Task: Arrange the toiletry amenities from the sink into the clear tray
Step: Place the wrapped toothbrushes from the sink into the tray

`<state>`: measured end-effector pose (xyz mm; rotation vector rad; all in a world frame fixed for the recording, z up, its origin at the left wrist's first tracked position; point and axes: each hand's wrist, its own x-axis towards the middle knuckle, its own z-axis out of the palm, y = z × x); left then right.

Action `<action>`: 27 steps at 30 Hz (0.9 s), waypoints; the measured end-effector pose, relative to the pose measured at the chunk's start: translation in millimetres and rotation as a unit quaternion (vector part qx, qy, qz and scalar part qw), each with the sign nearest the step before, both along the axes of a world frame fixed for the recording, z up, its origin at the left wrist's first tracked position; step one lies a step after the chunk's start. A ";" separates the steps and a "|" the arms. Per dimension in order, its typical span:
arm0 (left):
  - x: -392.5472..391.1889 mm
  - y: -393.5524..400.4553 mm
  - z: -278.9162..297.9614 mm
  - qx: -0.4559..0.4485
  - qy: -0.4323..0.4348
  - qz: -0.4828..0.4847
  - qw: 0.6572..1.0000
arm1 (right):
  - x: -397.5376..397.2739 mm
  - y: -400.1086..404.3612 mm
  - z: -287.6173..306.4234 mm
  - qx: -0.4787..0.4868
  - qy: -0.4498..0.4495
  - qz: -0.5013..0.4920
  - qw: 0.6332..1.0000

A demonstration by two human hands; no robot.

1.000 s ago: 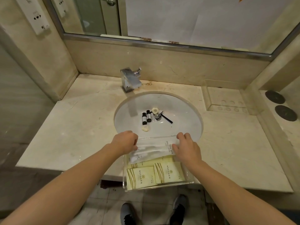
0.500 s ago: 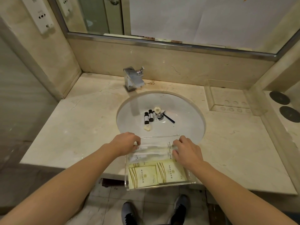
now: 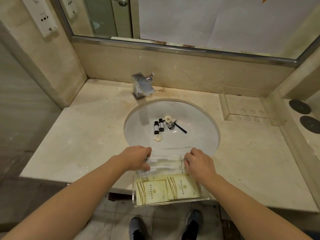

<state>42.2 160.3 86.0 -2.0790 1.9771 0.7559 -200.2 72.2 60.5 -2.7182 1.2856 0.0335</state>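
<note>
From the head camera, the clear tray is sitting at the front edge of the marble counter, overhanging it slightly, just in front of the sink. Cream sachets are already lying flat along the tray's near side, and two clear-wrapped white packets are lying across its far half. The left hand is pressing down on the packets' left end with curled fingers, and the right hand is doing the same at the right end, fingertips touching the wrap; whether either hand is actually pinching a packet or only pushing on it cannot be told.

The task looks roughly half done. Waiting in the sink's bowl, near the drain and well apart from both hands, are two small dark bottles, a small white tube, a heart-shaped soap, a second cream soap and a dark razor-like stick. An empty clear holder is standing at the counter's back right corner.
</note>
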 end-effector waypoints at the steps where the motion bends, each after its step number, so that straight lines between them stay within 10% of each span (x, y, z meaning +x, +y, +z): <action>1: 0.3 -0.3 0.7 0.000 0.006 0.004 1.000 | 0.3 -1.3 -0.2 -0.003 -0.001 0.000 1.000; 27: 45.6 -16.6 -0.9 -0.090 0.137 0.139 0.977 | 30.3 -15.0 12.4 0.005 -0.085 -0.114 0.990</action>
